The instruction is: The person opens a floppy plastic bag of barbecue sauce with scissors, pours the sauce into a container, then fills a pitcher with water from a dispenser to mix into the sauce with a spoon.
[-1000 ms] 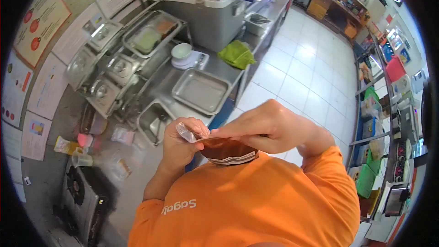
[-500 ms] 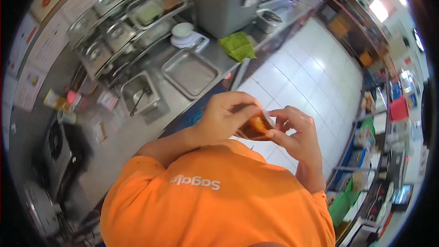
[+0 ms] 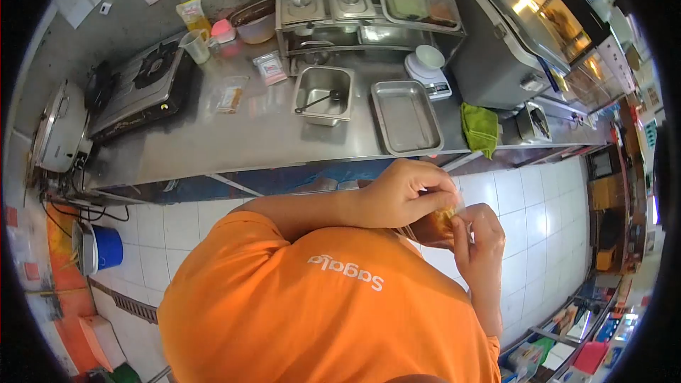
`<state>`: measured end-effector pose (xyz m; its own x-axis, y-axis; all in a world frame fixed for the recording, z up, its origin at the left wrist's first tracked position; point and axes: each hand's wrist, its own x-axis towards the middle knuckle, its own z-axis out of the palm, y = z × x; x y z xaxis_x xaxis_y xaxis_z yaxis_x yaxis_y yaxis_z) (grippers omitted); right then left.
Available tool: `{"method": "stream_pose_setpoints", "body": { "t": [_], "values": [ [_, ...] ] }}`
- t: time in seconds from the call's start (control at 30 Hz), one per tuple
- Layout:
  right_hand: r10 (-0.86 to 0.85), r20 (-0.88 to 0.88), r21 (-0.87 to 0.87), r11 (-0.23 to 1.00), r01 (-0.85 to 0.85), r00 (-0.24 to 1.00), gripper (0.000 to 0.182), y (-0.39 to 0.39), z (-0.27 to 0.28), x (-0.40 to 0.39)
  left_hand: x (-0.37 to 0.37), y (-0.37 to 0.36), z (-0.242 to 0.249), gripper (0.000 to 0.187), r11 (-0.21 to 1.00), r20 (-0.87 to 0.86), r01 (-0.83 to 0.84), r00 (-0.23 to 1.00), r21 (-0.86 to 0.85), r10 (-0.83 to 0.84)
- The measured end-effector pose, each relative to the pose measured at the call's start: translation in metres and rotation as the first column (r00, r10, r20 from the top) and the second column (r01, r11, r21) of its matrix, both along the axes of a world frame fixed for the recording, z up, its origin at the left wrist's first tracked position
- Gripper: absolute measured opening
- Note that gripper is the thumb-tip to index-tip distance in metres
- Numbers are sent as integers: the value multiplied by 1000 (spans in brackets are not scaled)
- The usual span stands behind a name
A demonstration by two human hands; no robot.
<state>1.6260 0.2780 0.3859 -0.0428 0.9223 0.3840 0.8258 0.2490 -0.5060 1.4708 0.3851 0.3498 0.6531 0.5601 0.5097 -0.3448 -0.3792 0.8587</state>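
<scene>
A small clear plastic bag [image 3: 441,225] with orange-brown contents is held between both hands, in front of the orange shirt. My left hand [image 3: 410,195] pinches its upper edge with thumb and fingers from the left side. From the right, my right hand [image 3: 482,235] has thumb and fingertips closed on the other side of the bag. The bag's lower part is partly hidden behind my left hand and wrist. Beyond the hands, an empty shallow metal tray [image 3: 407,119] lies on the steel counter [image 3: 269,143].
A deep metal pan [image 3: 323,93] with a ladle, a white scale [image 3: 428,74], a green cloth [image 3: 480,129] and a gas stove [image 3: 145,85] stand along the counter. Lidded pans [image 3: 303,2] fill a rack behind. A blue bin [image 3: 108,247] is on the floor, left.
The head view has turned, bringing the stove, counter front and blue bin into fuller view. Both hands still hold the bag and now appear farther right in the picture.
</scene>
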Motion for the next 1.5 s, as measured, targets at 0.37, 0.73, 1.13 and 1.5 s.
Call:
{"method": "stream_pose_setpoints", "body": {
  "t": [0.37,0.73,1.13,1.5],
  "values": [
    [198,-1,90,976,-197,980,8,39,-35,-22,-72,29,-8,9,954,-47,-193,981,-228,187],
    [572,38,10,820,-573,819,9,111,8,-153,-214,74,-51,35,966,76,86,995,-244,-69],
    [491,-204,-230,817,-529,847,11,152,-2,-290,-369,86,-12,23,880,-96,-384,901,279,424],
    [967,19,-88,254,-963,253,12,169,6,-409,-467,-73,11,28,268,41,-911,295,313,955]
  ]
}}
